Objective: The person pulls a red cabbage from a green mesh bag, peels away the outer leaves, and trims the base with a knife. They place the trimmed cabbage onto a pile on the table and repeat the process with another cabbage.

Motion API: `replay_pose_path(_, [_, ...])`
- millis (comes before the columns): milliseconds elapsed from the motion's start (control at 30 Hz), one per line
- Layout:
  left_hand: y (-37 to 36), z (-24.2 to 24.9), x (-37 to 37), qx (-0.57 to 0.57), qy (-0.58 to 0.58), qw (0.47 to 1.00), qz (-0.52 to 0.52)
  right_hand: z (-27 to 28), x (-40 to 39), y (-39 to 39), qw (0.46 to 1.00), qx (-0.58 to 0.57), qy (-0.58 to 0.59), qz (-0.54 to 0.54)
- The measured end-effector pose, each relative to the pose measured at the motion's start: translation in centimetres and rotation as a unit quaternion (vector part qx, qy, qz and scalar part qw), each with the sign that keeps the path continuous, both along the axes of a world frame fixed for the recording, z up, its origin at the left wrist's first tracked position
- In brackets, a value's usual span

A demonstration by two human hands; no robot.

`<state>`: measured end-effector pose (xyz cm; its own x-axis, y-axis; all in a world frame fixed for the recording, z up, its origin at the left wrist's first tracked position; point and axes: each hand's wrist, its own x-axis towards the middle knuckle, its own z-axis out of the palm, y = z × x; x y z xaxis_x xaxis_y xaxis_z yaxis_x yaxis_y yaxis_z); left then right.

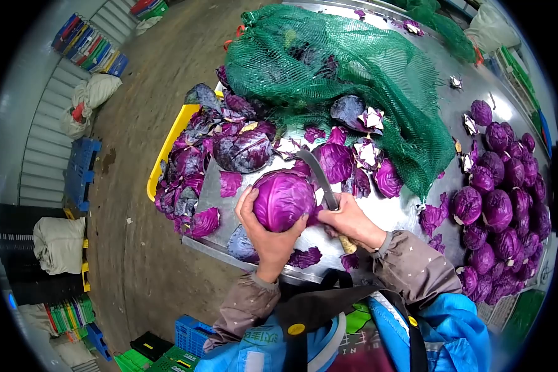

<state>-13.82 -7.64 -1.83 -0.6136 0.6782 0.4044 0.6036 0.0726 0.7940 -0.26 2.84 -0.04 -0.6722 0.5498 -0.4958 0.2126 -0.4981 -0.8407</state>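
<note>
My left hand [270,239] is wrapped round a red cabbage [284,199], holding it above the metal table [214,186]. Right beside it, my right hand [347,222] grips a curved knife [319,170] by its wooden handle, the blade pointing up and away from me past the cabbage. The fingertips of that hand come close to the cabbage's right side. Loose purple leaves [245,149] and cut-off pale stumps [367,154] lie just beyond both hands.
A green mesh bag [353,68] spreads over the far side of the table. Many trimmed red cabbages [499,208] are piled at the right. A yellow crate [172,146] full of leaves stands off the left edge. Blue pallets [80,170] and stacked crates [90,46] line the wall.
</note>
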Motion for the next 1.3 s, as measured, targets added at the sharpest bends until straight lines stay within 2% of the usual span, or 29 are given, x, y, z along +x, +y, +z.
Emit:
replay_pose_path(67, [0.1,0.5,-0.2,0.030,-0.226,0.973,0.014,-4.0,2.1,1.2,0.994,0.053,-0.095,-0.015])
replay_pose_path(133, [-0.2,0.5,-1.3,0.104,-0.477,0.873,0.017,-6.7,4.8,3.3,0.992,0.044,-0.090,-0.074])
replay_pose_path(200, [-0.2,0.4,-1.6,0.078,-0.390,0.917,0.018,-5.0,4.5,3.7,0.994,0.059,-0.072,-0.060])
replay_pose_path(233, [-0.5,0.2,-1.4,0.072,-0.392,0.917,0.020,-3.5,4.0,3.1,0.995,0.068,-0.055,-0.054])
replay_pose_path(333, [0.1,0.1,-0.6,0.051,-0.289,0.956,-0.003,-0.2,0.6,1.3,0.942,0.330,-0.052,0.017])
replay_pose_path(400, [0.0,0.1,-0.3,0.025,-0.183,0.983,-0.017,1.4,-0.1,1.4,0.937,0.314,-0.138,0.069])
replay_pose_path(433, [0.0,0.5,-0.2,0.032,-0.193,0.981,-0.016,0.7,-0.1,1.4,0.945,0.312,-0.086,0.044])
replay_pose_path(600, [-0.4,0.3,-0.5,0.017,-0.119,0.992,-0.027,0.8,0.1,2.0,0.964,0.248,-0.069,0.067])
replay_pose_path(667, [-0.3,0.1,-0.3,0.012,-0.088,0.995,-0.041,0.7,0.1,2.0,0.912,0.370,-0.140,0.108])
replay_pose_path(733, [-0.2,0.0,0.0,0.009,-0.029,0.999,-0.020,0.3,0.4,2.0,0.917,0.362,-0.147,0.078])
replay_pose_path(767, [-0.2,0.0,-0.1,0.013,-0.084,0.996,-0.021,-0.1,0.6,2.0,0.921,0.354,-0.154,0.049])
replay_pose_path(800, [-0.1,0.3,-0.2,0.014,-0.083,0.996,-0.021,-0.8,0.8,2.1,0.925,0.344,-0.160,0.020])
replay_pose_path(833, [0.0,0.7,-0.5,0.039,-0.215,0.976,-0.009,-2.7,1.5,2.7,0.920,0.354,-0.169,-0.006])
replay_pose_path(867, [0.0,1.2,-0.7,0.065,-0.342,0.937,0.004,-4.1,2.5,3.5,0.942,0.281,-0.184,-0.020])
replay_pose_path(933, [0.0,1.4,-1.0,0.065,-0.340,0.938,0.008,-4.9,3.4,4.2,0.950,0.244,-0.189,-0.052])
replay_pose_path(967, [0.1,1.2,-1.2,0.067,-0.320,0.945,0.010,-5.2,3.6,3.7,0.958,0.235,-0.150,-0.068])
replay_pose_path(1067, [0.4,0.9,-1.1,0.052,-0.305,0.951,0.014,0.1,1.2,1.2,0.939,0.331,-0.091,-0.007])
replay_pose_path(1100, [0.6,1.0,-0.8,0.066,-0.344,0.937,0.004,0.9,0.2,0.8,0.889,0.458,-0.007,-0.005])
replay_pose_path(1133, [0.7,1.0,-0.6,0.080,-0.382,0.921,-0.004,1.5,-0.4,0.5,0.816,0.573,0.076,-0.001])
replay_pose_path(1167, [0.7,1.0,-0.5,0.075,-0.392,0.917,-0.007,2.0,-0.2,-0.1,0.839,0.539,0.033,0.065])
replay_pose_path(1200, [0.7,1.1,-0.5,0.075,-0.391,0.917,-0.006,1.8,-0.2,0.0,0.814,0.571,0.045,0.095])
replay_pose_path(1267, [0.7,1.3,-0.5,0.109,-0.488,0.865,-0.026,0.7,0.0,0.0,0.801,0.582,0.093,0.108])
replay_pose_path(1300, [0.7,1.3,-0.5,0.099,-0.501,0.860,-0.012,0.5,0.4,0.0,0.801,0.581,0.095,0.110])
